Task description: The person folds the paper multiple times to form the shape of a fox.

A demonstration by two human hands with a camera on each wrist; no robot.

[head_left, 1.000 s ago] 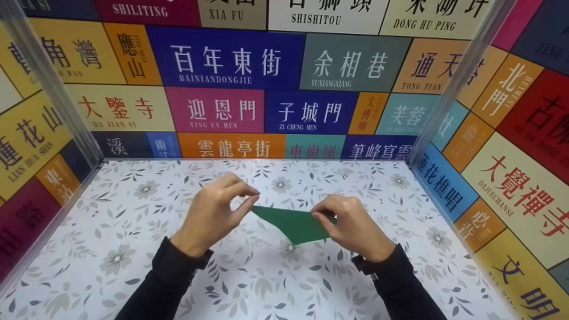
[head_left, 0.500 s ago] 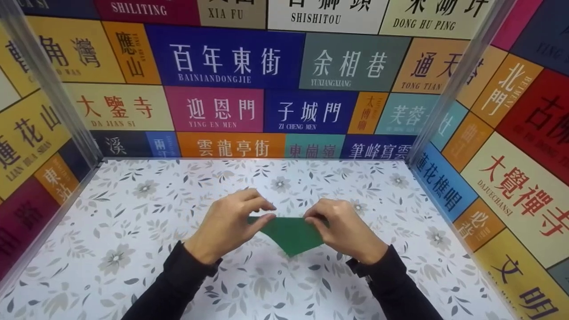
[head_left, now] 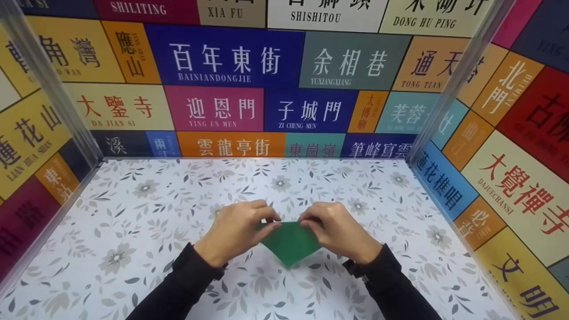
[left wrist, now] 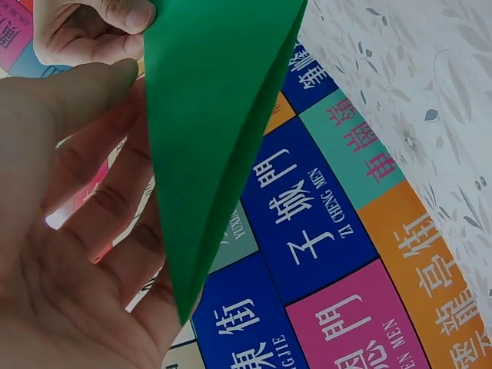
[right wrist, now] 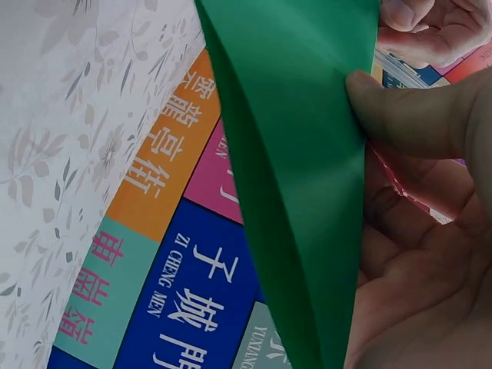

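Observation:
A sheet of green paper, folded into a triangle, is held between both hands with its fold along the top and a corner pointing down toward the person. My left hand pinches the fold left of its middle, between thumb and index finger. On the other side my right hand pinches the same fold, the two hands' fingertips a short gap apart. In both wrist views the two layers of the paper stand slightly apart along the loose edge. The right thumb lies against the paper in the right wrist view.
Under the hands lies a white tabletop printed with grey leaves and flowers. A back wall and side walls covered in coloured sign panels enclose it. Clear strips run up the corners.
The hands have come closer together along the fold and moved slightly nearer the person. The left hand has shifted right and down. The paper's lower corner now points more squarely toward the person.

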